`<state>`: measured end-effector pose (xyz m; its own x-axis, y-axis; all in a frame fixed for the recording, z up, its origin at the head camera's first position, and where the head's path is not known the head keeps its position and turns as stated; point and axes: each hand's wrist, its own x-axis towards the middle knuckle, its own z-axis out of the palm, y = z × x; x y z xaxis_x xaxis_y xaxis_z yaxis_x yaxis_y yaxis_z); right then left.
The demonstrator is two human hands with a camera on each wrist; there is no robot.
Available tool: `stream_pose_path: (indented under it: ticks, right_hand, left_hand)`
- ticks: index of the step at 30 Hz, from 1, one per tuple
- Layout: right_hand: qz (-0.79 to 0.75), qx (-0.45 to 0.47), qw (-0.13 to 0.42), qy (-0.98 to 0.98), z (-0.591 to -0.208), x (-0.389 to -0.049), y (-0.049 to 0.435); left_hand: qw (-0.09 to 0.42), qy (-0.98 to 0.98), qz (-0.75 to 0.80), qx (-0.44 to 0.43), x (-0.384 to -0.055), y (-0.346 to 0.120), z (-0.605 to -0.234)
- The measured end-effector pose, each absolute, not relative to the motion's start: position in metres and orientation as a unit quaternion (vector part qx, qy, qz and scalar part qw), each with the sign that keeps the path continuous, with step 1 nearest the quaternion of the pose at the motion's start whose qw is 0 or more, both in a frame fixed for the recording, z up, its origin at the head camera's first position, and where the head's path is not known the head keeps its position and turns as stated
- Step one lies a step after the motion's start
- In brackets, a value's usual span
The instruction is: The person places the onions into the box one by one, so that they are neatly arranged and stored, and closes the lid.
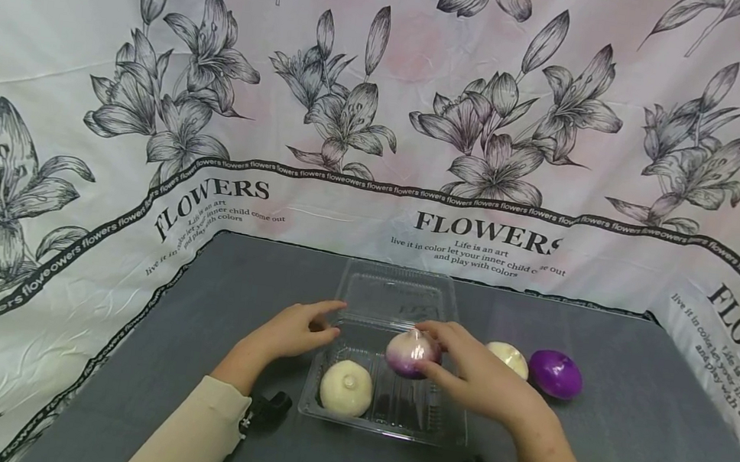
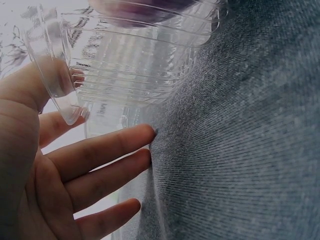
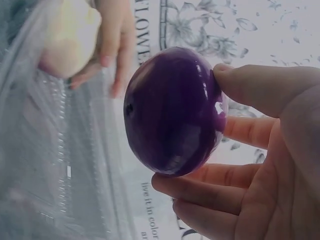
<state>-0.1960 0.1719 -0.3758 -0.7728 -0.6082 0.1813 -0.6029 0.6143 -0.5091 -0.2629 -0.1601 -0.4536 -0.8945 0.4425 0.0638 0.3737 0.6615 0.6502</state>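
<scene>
My right hand (image 1: 480, 372) holds a purple-and-white onion (image 1: 409, 355) over the right part of a clear plastic clamshell box (image 1: 380, 431). Seen from the right wrist, the thumb and fingertips grip the onion's (image 3: 172, 112) glossy dark purple side. A white onion (image 1: 347, 388) sits in the box's front left. At the left side of the box is my left hand (image 1: 292, 329), thumb and forefinger apart at the edge by the raised lid (image 1: 397, 292). In the left wrist view its other fingers (image 2: 105, 150) stretch out close to the grey cloth.
Right of the box, partly behind my right forearm, lies another white onion (image 1: 508, 360). Beside it is a deep purple onion (image 1: 556, 374). Grey cloth (image 1: 254, 271) covers the table, and a white flower-print curtain (image 1: 359, 206) hangs along its back and sides.
</scene>
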Motion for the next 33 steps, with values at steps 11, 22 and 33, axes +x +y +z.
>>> stream_pose_path:
  ticks: [11,22,33]
  right_hand:
    - [-0.285,-0.325,-0.038,0.901,-0.361,-0.194,0.193]
    - [-0.316,-0.307,-0.040,0.897,-0.350,-0.193,0.212]
    - [-0.350,-0.258,0.001,0.901,-0.342,-0.193,0.234]
  left_hand:
    - [0.051,0.908,0.349,0.226,-0.262,-0.160,-0.452]
    - [0.050,0.909,0.348,0.222,-0.262,-0.160,-0.453]
    - [0.049,0.909,0.351,0.220,-0.262,-0.160,-0.454]
